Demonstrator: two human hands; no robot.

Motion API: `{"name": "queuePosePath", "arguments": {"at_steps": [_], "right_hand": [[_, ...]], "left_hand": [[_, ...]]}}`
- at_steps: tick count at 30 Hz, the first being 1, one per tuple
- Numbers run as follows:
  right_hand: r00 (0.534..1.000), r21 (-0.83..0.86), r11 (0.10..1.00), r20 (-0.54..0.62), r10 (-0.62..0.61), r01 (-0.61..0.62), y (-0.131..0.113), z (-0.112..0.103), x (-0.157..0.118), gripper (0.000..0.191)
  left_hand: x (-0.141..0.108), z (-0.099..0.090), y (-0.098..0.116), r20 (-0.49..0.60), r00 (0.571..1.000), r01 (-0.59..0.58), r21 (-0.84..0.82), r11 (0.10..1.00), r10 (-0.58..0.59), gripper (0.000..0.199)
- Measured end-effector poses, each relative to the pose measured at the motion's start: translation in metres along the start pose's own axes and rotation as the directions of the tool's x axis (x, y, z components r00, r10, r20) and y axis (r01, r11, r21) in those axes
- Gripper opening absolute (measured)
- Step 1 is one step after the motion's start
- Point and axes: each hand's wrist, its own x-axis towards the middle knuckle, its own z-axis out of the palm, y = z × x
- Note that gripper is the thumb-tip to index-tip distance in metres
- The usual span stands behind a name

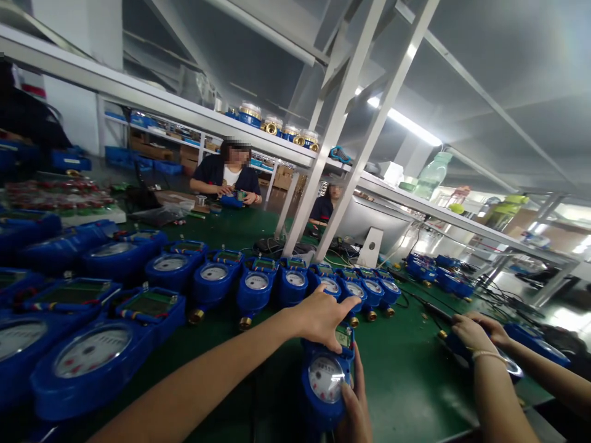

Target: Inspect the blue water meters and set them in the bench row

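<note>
1. Found blue meter (325, 376) at lower centre, over the green surface (401, 384), with round dial towards the camera and small display at its far end. Cannot tell lifted from resting.
2. Noted right-hand grip (357, 409) clamped on that meter from its right side, with thumb at the dial's edge and fingers along the flank.
3. Noted left-hand grip (318, 317) across the meter's far end, with thumb and forefinger apart, thumb beside the display. Cannot tell contact from mere nearness.
4. Observed just beyond, a row of similar blue meters (253, 300), brass fittings at the near ends of several.
5. Recorded at left, larger in view, more blue meters with wires around their displays (150, 304).
6. Saw at right a co-worker's hands (475, 338), bracelet on one wrist, at another blue meter (513, 369).
7. Observed across the surface a seated co-worker (231, 172) with both hands on a blue part (231, 200); farther right, a second person partly hidden behind posts and monitor (392, 221).
8. Logged overhead shelf (258, 140) bearing brass-fitted meters (250, 115) and, farther right, bottles (434, 175).
</note>
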Motion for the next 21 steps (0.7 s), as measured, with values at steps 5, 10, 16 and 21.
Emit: {"name": "queuePosePath", "arguments": {"at_steps": [5, 10, 16, 21], "right_hand": [[1.0, 0.013, 1.0, -0.001, 0.015, -0.015, 0.003, -0.002, 0.004, 0.114], [1.0, -0.016, 1.0, 0.012, -0.013, 0.014, 0.007, -0.003, 0.007, 0.11], [0.999, -0.055, 0.998, 0.022, -0.035, 0.036, 0.008, 0.003, 0.009, 0.108], [0.997, -0.12, 0.99, -0.021, -0.074, 0.071, 0.005, 0.014, 0.002, 0.102]], "left_hand": [[-0.001, 0.004, -0.002, -0.007, 1.0, 0.012, 0.013, 1.0, -0.012, 0.098], [-0.004, 0.004, -0.003, -0.005, 1.0, 0.024, 0.025, 0.999, -0.023, 0.101], [-0.018, -0.012, -0.003, 0.016, 1.0, 0.025, 0.038, 0.999, -0.025, 0.086], [-0.039, -0.046, 0.011, 0.006, 1.0, 0.019, 0.063, 0.998, -0.019, 0.061]]}}
